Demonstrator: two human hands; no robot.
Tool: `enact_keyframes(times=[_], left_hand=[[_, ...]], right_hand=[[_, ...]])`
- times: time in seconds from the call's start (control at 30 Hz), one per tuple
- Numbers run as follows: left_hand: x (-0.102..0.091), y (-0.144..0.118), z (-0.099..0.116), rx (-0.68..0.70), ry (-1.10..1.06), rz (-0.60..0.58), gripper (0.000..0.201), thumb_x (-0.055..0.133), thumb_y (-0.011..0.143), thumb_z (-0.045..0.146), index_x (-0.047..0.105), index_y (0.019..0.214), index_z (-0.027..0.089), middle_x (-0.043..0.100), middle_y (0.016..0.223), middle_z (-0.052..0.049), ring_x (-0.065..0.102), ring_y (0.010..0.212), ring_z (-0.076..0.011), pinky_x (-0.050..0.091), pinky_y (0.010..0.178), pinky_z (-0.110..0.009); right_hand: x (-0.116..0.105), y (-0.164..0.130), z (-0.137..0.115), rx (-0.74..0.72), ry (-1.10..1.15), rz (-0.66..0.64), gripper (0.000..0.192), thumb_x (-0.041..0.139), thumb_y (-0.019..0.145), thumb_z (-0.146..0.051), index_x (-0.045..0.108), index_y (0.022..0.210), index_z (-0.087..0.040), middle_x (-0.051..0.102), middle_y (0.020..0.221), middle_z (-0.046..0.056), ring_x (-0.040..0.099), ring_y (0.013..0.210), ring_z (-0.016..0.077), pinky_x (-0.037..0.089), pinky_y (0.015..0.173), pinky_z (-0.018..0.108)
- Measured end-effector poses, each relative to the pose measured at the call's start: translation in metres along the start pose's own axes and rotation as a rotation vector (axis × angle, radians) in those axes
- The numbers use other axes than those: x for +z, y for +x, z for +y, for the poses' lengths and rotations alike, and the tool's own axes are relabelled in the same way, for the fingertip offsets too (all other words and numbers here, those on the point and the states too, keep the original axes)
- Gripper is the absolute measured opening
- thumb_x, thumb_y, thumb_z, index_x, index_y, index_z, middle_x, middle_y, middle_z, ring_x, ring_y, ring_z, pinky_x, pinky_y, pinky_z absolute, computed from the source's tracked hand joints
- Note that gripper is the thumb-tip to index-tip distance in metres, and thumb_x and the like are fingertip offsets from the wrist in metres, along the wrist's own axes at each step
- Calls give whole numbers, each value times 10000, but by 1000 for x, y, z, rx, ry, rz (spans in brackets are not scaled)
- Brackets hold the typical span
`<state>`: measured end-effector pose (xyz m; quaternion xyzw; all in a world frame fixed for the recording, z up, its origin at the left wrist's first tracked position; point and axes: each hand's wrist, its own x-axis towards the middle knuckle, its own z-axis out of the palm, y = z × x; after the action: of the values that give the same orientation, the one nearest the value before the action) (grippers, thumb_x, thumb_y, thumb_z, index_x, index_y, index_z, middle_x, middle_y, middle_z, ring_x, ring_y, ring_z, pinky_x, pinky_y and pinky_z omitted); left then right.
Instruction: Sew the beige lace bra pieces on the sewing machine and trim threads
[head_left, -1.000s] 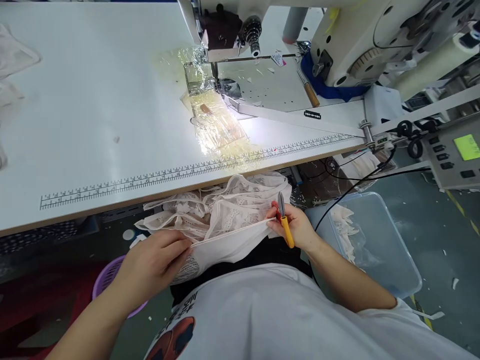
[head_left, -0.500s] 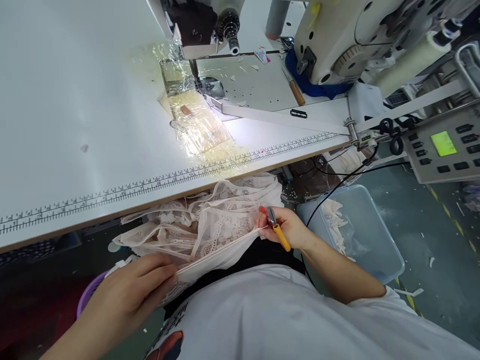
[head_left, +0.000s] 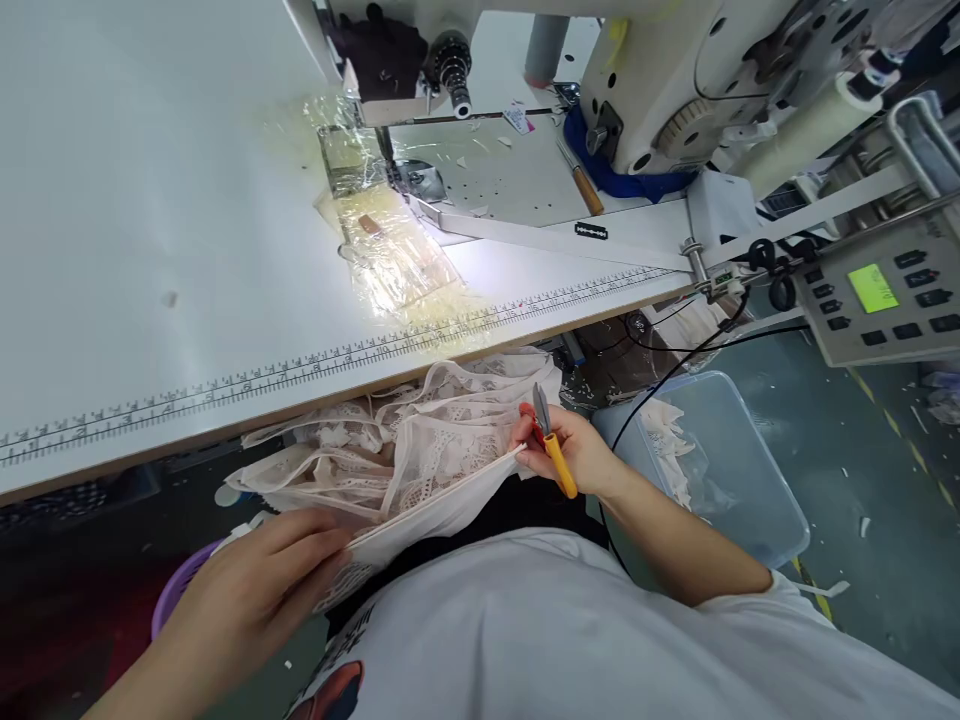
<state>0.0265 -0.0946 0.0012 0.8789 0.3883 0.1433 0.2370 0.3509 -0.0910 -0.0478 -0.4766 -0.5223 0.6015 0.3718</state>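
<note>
Your single camera is worn on the head; it looks forward and steeply down, quite near, with bench toward ten o'clock, your shirt at six.

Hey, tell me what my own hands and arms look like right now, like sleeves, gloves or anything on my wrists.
Your left hand and right hand are ungloved, with no watch or bracelet showing. A short white fabric sleeve covers your upper right arm, leaving the forearm bare. Your left sleeve is out of view.

Left fingers in a pinch, right fingers curled inward.
</note>
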Motion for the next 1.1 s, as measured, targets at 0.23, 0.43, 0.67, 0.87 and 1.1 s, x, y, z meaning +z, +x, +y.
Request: enact_keyframes(times=[0.23,0.43,0.67,0.87,1.1], left_hand=[[2,-3,6,11,146,-42,166,470,888,194,634,862,192,664,837,-38,616,753,-153,464,630,-232],[3,-2,4,61,340,-20,224,436,875,177,657,837,183,675,806,-49,607,734,-182,464,644,-275],[-9,25,25,72,528,72,298,375,902,258,651,806,199,668,804,-57,595,696,-216,456,619,-334],[16,80,71,100,254,162,248,414,900,273,642,870,181,661,800,-58,598,714,-198,476,593,-295],[46,104,68,52,-86,69,265,420,891,240,659,783,197,645,705,-29,606,642,-156,476,557,-249]], right_hand=[[3,-2,6,-20,-36,84,217,697,711,-358,542,775,-222,568,699,4,529,635,150,470,589,278],[6,-1,3,-25,-102,143,184,688,688,-312,547,750,-212,569,689,8,536,655,158,465,589,274],[7,-3,-7,-4,-223,120,157,638,699,-306,548,746,-187,562,691,3,494,607,133,430,576,253],[11,-7,-20,-79,-284,94,116,601,694,-250,505,705,-185,515,645,-16,448,568,112,389,541,226],[12,-10,-25,-106,-268,114,122,599,690,-257,502,698,-182,502,633,-19,447,576,112,387,540,218]])
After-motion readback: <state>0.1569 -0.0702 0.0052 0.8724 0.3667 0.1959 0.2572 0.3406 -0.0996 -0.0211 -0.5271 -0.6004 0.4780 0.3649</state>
